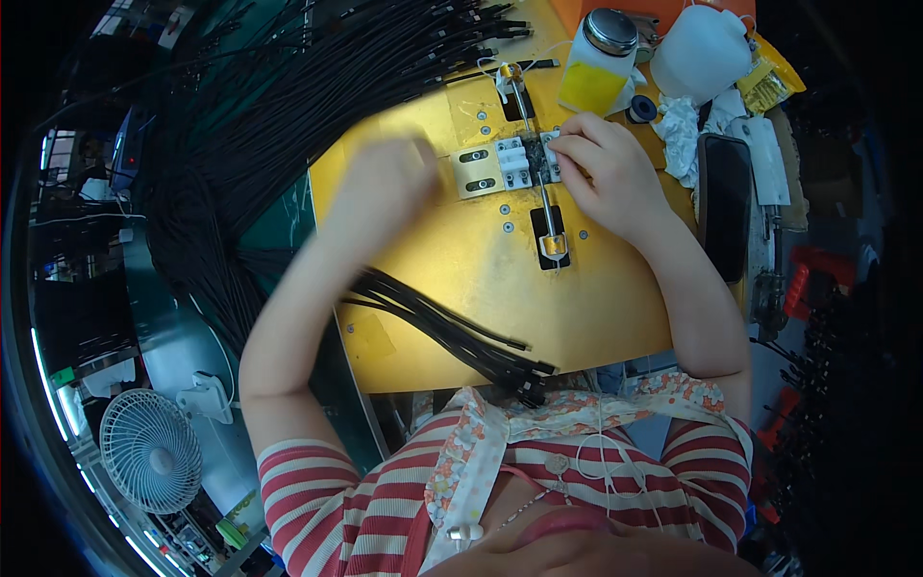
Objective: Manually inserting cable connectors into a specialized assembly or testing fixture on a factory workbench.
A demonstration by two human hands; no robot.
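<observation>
My left hand (389, 188) is smeared by motion over the left part of the gold-coloured work plate (442, 298); its fingers cannot be made out. On the plate sits a small fixture with white clamp blocks (513, 163) and a slotted metal bracket (475, 171) at its left. My right hand (608, 171) is at the fixture's right side, thumb and fingers drawn together beside the right white block (552, 154). Whatever those fingertips hold, if anything, is hidden. A metal rod with brass-coloured ends (552, 243) runs across the fixture.
Black cables (279, 106) with connectors spread over the upper left. A second cable bundle (447, 337) crosses the plate's near edge. A metal-capped bottle (598, 62), a white container (702, 56), crumpled tissue (679, 139) and a phone (723, 207) lie right. A fan (154, 452) stands lower left.
</observation>
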